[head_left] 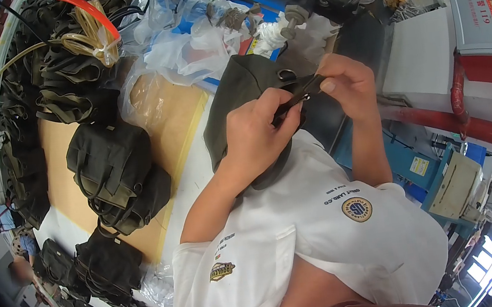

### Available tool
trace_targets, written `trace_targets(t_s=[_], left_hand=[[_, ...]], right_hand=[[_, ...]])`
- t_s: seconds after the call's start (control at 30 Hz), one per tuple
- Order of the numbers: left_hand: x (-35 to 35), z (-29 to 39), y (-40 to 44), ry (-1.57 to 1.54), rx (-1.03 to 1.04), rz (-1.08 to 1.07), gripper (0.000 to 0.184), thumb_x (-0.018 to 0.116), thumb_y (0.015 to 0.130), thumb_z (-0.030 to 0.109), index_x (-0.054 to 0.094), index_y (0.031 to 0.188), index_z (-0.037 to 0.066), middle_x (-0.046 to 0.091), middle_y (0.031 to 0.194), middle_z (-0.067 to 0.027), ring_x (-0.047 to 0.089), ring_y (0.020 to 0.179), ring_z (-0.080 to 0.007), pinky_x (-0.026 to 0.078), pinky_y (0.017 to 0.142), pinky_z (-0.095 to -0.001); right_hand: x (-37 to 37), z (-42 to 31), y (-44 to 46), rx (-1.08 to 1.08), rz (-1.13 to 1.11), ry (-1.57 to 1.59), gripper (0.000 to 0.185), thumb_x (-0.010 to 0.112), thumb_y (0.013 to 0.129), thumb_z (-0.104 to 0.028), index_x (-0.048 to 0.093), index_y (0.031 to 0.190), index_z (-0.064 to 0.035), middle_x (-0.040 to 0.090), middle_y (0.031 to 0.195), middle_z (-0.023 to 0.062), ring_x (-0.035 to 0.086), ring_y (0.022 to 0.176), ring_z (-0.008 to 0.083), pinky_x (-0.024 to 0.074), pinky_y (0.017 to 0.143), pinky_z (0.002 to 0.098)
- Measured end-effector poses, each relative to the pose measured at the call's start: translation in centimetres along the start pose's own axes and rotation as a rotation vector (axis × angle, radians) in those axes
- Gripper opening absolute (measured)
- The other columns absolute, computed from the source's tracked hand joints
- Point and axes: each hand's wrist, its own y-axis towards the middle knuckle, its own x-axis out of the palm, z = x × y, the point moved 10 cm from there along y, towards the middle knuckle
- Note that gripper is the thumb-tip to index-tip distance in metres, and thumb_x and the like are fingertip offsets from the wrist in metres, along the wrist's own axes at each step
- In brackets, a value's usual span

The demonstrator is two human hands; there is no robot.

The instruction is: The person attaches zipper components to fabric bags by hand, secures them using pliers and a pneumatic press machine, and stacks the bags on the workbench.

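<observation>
A dark olive bag is held up against the front of the white shirt. My left hand pinches the bag's top edge near a metal zipper part. Just to the right, my right hand has its thumb and fingers closed on a dark strip at the end of the same edge. A metal ring shows on the bag above the fingers. The lower part of the bag is partly hidden behind my left hand and forearm.
More dark bags stand on the table at the left. Clear plastic bags lie beyond. A metal machine post rises ahead; a red pipe runs at the right. People are at the far left.
</observation>
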Motion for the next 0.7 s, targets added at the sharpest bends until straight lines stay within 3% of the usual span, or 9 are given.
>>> trace_targets(t_s=[0.13, 0.23, 0.43, 0.47, 0.57, 0.7], left_hand=[[0.4, -0.4, 0.2, -0.043, -0.113, -0.049, 0.012, 0.072, 0.082, 0.008, 0.065, 0.090, 0.003, 0.071, 0.075, -0.0040, 0.064, 0.060, -0.0097, 0.047, 0.055, -0.0250], [2.1, -2.2, 1.3, -0.156, -0.359, -0.224, 0.013, 0.072, 0.084, 0.010, 0.066, 0.090, 0.001, 0.070, 0.077, -0.0036, 0.066, 0.066, -0.0095, 0.050, 0.060, -0.0244], [6.9, -8.5, 4.8, -0.768, -0.646, -0.325, 0.019, 0.070, 0.088, 0.014, 0.065, 0.090, -0.004, 0.069, 0.085, -0.0095, 0.070, 0.077, -0.0167, 0.054, 0.072, -0.0248], [6.9, -8.8, 5.3, -0.771, -0.639, -0.316, 0.020, 0.070, 0.088, 0.014, 0.066, 0.092, -0.005, 0.069, 0.088, -0.0117, 0.069, 0.077, -0.0179, 0.054, 0.075, -0.0257], [6.3, -8.6, 6.3, -0.873, -0.608, -0.229, 0.017, 0.069, 0.085, 0.011, 0.066, 0.089, -0.006, 0.070, 0.082, -0.0107, 0.070, 0.071, -0.0152, 0.053, 0.066, -0.0224], [6.0, -9.9, 7.6, -0.887, -0.622, -0.201, 0.017, 0.070, 0.085, 0.010, 0.066, 0.086, -0.006, 0.069, 0.082, -0.0115, 0.070, 0.072, -0.0173, 0.053, 0.066, -0.0234]], right_hand=[[-0.2, 0.1, 0.3, 0.091, 0.038, -0.055, 0.012, 0.068, 0.091, -0.007, 0.064, 0.091, 0.0033, 0.060, 0.080, 0.0029, 0.055, 0.070, 0.0082, 0.0443, 0.062, 0.0214], [-1.6, 2.7, 0.3, 0.280, 0.135, -0.095, 0.012, 0.067, 0.092, -0.010, 0.063, 0.087, -0.0001, 0.060, 0.077, 0.0003, 0.055, 0.069, 0.0070, 0.0449, 0.062, 0.0220], [-4.7, 8.9, 2.4, 0.390, 0.350, 0.084, 0.013, 0.068, 0.092, -0.014, 0.065, 0.085, -0.0031, 0.062, 0.076, -0.0015, 0.057, 0.067, 0.0076, 0.0472, 0.061, 0.0241], [-4.9, 9.2, 3.0, 0.378, 0.373, 0.135, 0.013, 0.068, 0.092, -0.014, 0.066, 0.086, -0.0026, 0.063, 0.078, -0.0010, 0.057, 0.066, 0.0082, 0.0475, 0.062, 0.0246], [-5.4, 9.5, 4.2, 0.355, 0.473, 0.126, 0.016, 0.068, 0.091, -0.015, 0.067, 0.092, 0.0010, 0.066, 0.081, 0.0015, 0.061, 0.069, 0.0102, 0.0489, 0.064, 0.0259], [-5.8, 10.2, 5.1, 0.374, 0.490, -0.008, 0.010, 0.059, 0.091, -0.008, 0.064, 0.096, -0.0013, 0.066, 0.091, 0.0051, 0.063, 0.079, 0.0151, 0.0514, 0.070, 0.0291]])
